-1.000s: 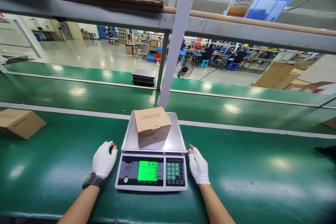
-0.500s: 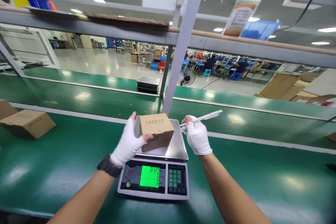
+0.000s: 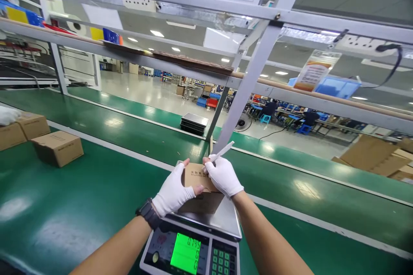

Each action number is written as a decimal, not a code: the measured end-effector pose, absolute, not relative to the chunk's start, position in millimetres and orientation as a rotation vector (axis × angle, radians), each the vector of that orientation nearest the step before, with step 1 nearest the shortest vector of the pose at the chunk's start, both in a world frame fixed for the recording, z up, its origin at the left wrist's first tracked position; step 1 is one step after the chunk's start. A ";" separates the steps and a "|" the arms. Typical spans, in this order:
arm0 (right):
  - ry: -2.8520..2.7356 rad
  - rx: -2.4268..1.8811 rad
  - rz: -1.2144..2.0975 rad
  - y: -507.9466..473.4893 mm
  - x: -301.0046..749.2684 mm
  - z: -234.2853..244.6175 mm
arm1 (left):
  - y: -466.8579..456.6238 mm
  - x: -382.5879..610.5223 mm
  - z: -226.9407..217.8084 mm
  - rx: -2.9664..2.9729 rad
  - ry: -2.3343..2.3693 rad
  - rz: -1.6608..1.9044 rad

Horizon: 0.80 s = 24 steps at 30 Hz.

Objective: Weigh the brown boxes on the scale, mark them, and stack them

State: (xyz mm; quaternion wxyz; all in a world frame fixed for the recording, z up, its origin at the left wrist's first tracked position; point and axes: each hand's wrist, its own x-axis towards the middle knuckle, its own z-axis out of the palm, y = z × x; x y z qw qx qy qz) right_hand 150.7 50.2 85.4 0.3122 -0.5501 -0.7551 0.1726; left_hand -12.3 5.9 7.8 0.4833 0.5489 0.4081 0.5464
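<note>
A small brown cardboard box (image 3: 201,203) with printed lettering sits on the steel pan of a digital weighing scale (image 3: 227,219), whose green display (image 3: 185,253) is lit. My left hand (image 3: 172,191), in a white fingerless glove, grips the box at its left side, thumb over the near top edge. Above the right part of the box top is my right hand (image 3: 224,176), gloved the same way and closed around a white pen (image 3: 225,150). The pen's tip is hidden by my fingers, so I cannot tell whether it touches the cardboard.
More cardboard boxes (image 3: 60,148) stand at left on the green work surface (image 3: 97,206). Another person's gloved hand (image 3: 8,116) is over the leftmost ones. A slanting metal post (image 3: 245,90) rises behind the scale. Dark, flat-topped equipment (image 3: 194,123) sits farther back.
My right hand has moved left with the pen, from beside the scale to over the box top. The view has shifted, and a gloved hand now shows at far left.
</note>
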 end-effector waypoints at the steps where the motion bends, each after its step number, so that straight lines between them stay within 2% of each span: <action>1: -1.989 -1.454 0.459 51.6 149.7 84.2 | 6.0 -12.1 7.8 1.334 0.994 1.325; 24: -1.990 -1.506 0.341 54.5 151.5 76.1 | 5.0 -11.4 9.4 1.367 1.023 1.320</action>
